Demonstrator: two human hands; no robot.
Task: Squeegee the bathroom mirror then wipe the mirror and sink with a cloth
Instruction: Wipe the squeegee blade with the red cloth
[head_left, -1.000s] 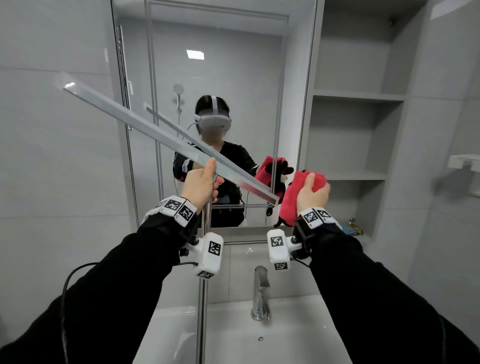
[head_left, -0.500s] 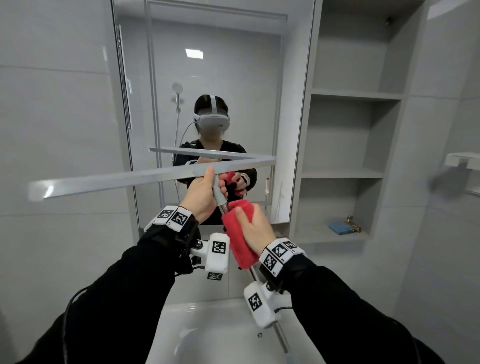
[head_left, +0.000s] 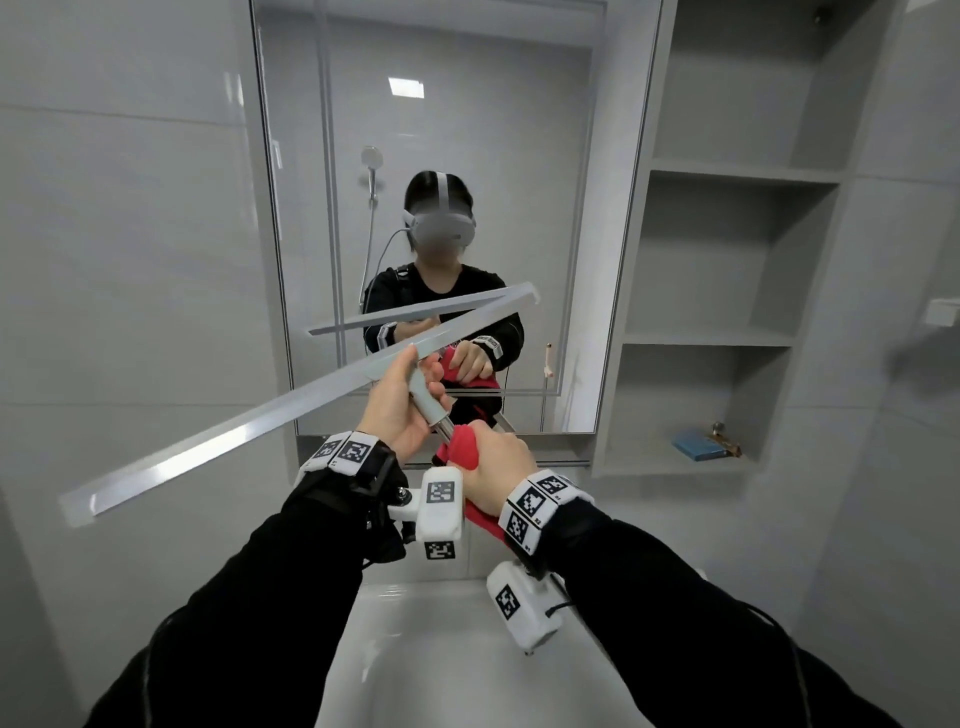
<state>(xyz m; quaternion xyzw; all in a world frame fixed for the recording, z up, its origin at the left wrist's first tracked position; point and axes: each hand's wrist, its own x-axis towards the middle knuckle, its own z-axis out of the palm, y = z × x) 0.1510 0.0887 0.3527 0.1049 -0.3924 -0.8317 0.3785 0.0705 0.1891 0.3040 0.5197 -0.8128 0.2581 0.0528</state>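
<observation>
A long grey squeegee (head_left: 291, 410) slants in front of the mirror (head_left: 441, 156), its right tip raised close to the glass and its left end low. My left hand (head_left: 402, 410) grips the squeegee's handle just under the blade. My right hand (head_left: 493, 465) holds a red cloth (head_left: 460, 449) wrapped round the handle's metal shaft below the left hand. The white sink (head_left: 426, 649) lies underneath, partly hidden by my arms.
Open grey shelves (head_left: 727, 332) stand right of the mirror, the lowest one holding a blue item (head_left: 696, 447) and a small brass object. Grey tiled wall fills the left side. A white fixture (head_left: 943, 312) juts out at the far right.
The squeegee blade has tilted from nearly level to slanting up to the right. My right hand with the cloth has closed round the handle shaft below my left hand.
</observation>
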